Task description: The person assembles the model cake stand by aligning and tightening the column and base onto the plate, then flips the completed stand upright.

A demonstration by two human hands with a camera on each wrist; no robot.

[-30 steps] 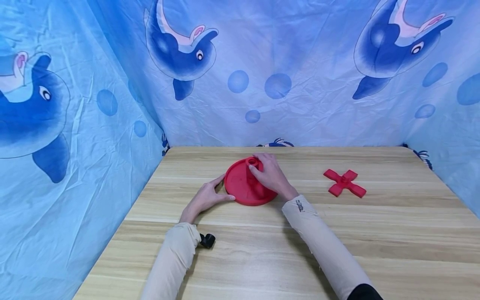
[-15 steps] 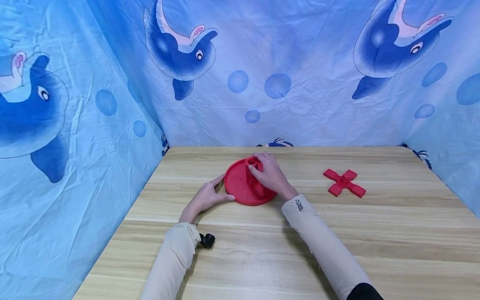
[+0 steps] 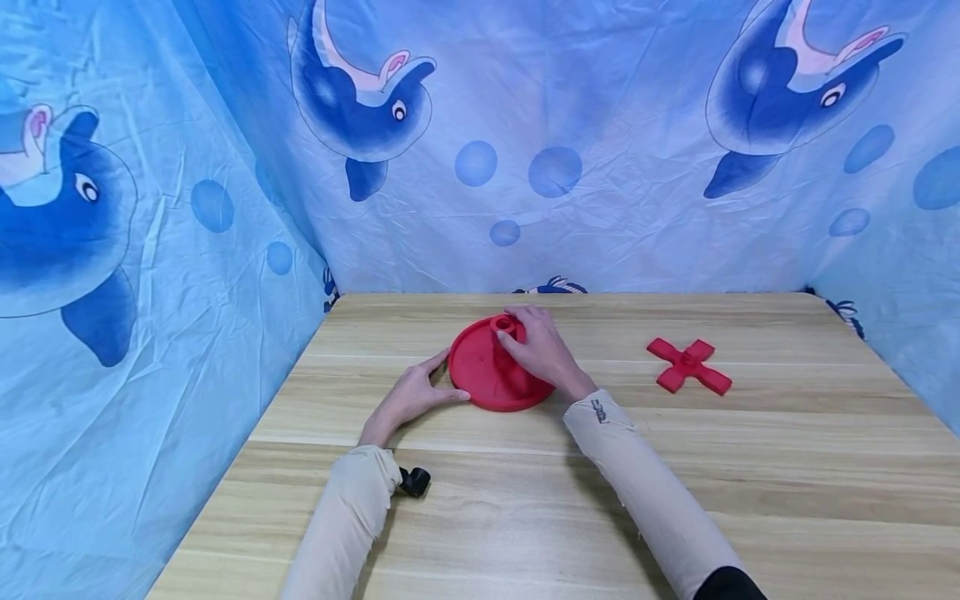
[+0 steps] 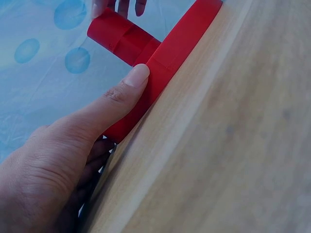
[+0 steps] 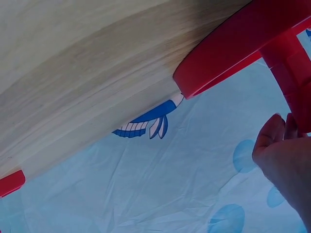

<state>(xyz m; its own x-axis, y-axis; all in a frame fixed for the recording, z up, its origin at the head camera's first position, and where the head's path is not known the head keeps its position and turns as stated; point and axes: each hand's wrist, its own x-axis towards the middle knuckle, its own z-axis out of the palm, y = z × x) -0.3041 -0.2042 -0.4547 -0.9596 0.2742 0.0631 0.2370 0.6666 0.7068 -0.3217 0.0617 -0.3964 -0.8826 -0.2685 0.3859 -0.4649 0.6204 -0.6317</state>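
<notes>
A round red base (image 3: pixel 472 362) with a raised rim lies flat on the wooden table. From its middle rises an upright red tube (image 4: pixel 114 34), hollow at the top. My left hand (image 3: pixel 412 394) holds the base by its left edge; the thumb (image 4: pixel 136 76) presses on the outer wall and the fingers curve round the far side. Around the upper part of the tube, my right hand (image 3: pixel 546 350) grips with thumb and fingers close to the open top. In the right wrist view its fingertips (image 5: pixel 273 128) show beside the tube, which is partly cut off by the frame.
A red cross-shaped piece (image 3: pixel 688 367) with four flared arms and a small central knob lies to the right on the table (image 3: pixel 525 517). Blue curtains (image 3: pixel 502 108) printed with dolphins hang behind the table and at both sides. A small black device (image 3: pixel 415 481) sits at my left cuff.
</notes>
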